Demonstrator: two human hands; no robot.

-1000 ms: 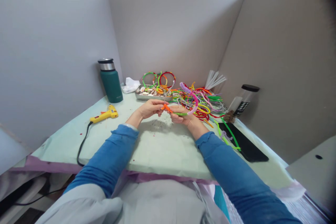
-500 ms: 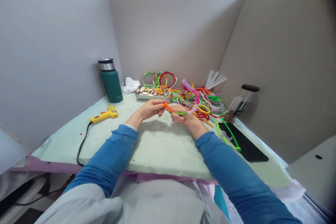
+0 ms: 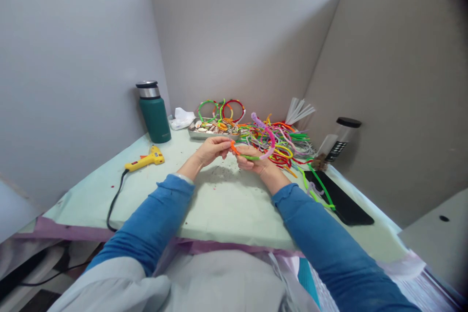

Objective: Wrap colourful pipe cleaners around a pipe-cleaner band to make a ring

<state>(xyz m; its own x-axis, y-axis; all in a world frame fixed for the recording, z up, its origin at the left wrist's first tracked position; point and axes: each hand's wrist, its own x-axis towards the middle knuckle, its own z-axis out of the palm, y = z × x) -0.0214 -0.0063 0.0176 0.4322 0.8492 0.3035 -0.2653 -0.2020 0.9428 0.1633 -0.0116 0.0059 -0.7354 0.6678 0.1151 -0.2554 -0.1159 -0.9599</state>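
Between my hands, above the middle of the table, is a multicoloured pipe cleaner strip [image 3: 272, 137]. It runs from orange through green and light pink to magenta and purple, and its purple end curves up past my right hand. My left hand [image 3: 212, 150] pinches the orange end between thumb and fingers. My right hand [image 3: 251, 160] is closed around the orange and green stretch, and its fingers hide part of it. Behind my hands, a metal tray [image 3: 214, 135] holds shells, with several pipe cleaner rings [image 3: 234, 111] standing at its back.
A yellow glue gun [image 3: 145, 159] with a black cord lies left, near a green bottle [image 3: 155, 114]. Loose pipe cleaners [image 3: 300, 144] and white glue sticks [image 3: 299, 111] are at back right. A black phone-like slab [image 3: 343, 202] and a clear bottle [image 3: 341, 139] are right. Grey panels surround the table.
The orange end has turned slightly in my left fingertips and now looks more bent. The purple end has shifted a little to the left and down.
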